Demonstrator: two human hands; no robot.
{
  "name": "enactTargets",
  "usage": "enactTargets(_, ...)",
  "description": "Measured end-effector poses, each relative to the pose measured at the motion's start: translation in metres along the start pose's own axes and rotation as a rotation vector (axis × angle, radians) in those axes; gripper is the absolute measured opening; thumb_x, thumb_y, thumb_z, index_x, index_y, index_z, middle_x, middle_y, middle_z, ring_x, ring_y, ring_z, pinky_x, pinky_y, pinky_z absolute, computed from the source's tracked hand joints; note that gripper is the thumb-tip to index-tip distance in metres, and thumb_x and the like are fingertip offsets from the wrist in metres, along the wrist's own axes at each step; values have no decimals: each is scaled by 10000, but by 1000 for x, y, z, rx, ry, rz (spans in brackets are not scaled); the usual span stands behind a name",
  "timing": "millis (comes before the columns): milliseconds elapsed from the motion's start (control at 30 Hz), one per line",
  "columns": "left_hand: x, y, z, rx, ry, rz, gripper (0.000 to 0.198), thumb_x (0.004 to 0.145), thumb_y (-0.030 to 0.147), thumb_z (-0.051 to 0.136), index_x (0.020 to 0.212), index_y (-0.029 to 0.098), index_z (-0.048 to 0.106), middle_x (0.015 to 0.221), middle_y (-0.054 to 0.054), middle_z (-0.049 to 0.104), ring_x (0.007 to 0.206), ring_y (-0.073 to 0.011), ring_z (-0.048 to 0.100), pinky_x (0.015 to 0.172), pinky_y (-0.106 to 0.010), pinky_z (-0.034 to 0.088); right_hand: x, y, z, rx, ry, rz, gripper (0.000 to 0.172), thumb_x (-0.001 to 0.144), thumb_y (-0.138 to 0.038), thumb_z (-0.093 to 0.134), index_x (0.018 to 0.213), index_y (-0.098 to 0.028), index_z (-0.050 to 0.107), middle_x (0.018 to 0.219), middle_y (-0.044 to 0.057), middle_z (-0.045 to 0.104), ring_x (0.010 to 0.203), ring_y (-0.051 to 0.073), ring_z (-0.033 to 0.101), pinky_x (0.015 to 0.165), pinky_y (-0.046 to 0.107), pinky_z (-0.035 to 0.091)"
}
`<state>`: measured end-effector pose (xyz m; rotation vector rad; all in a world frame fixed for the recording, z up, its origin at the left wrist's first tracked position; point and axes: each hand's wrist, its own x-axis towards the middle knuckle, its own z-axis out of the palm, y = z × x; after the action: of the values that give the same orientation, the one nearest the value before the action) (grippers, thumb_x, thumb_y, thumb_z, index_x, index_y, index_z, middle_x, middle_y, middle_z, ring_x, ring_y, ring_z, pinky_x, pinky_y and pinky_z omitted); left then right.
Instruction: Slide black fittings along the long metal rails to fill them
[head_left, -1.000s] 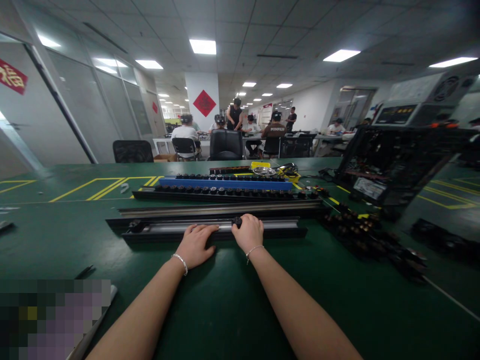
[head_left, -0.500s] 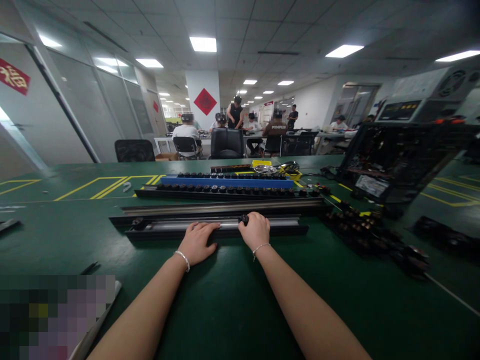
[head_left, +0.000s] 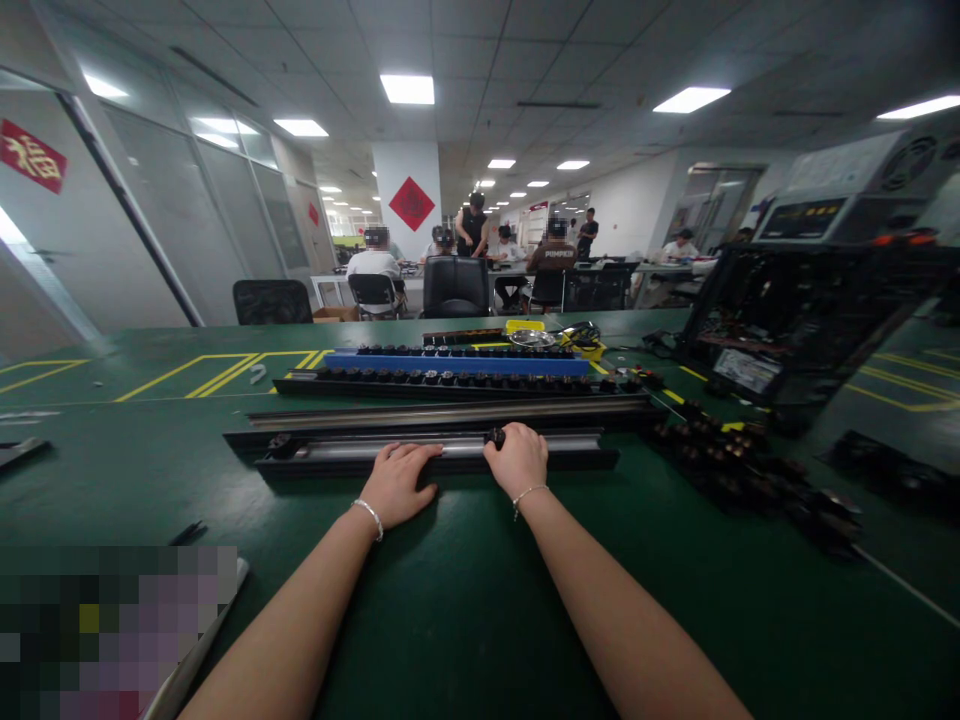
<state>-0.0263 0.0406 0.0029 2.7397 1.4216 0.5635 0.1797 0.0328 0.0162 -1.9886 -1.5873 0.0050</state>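
Note:
A long black channel rail (head_left: pixel 559 460) with a shiny metal strip down its middle lies crosswise before me. My left hand (head_left: pixel 399 485) rests on its near edge, fingers stretched out over the strip. On the right, my right hand (head_left: pixel 519 458) has its fingers closed round a small black part (head_left: pixel 496 437), which sits in the channel; the fingers hide most of it. Another small black part (head_left: pixel 280 446) sits at the channel's left end. Right behind lies a second long rail (head_left: pixel 450 414).
Farther back are a blue rail (head_left: pixel 465 366) and black rails bearing rows of black parts. Loose black parts (head_left: pixel 720 450) are heaped at right, below an opened computer case (head_left: pixel 750 320). A pair of dark tweezers-like tips (head_left: pixel 187 533) lies at left. Several people sit beyond the table.
My right hand has shifted slightly right along the rail with the small black part. My left hand has stayed almost where it was on the rail.

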Motion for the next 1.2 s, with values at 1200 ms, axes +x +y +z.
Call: enactTargets(1200, 0, -2, 1, -16, 17, 2, 506, 728, 318, 557, 1223, 287, 460, 1229, -3, 585, 1162, -231, 480, 1043, -462, 217, 5, 18, -12, -58, -24, 37, 246, 771, -298, 448, 875, -155, 619, 1002, 101, 622, 996, 226, 515, 886, 358, 294)
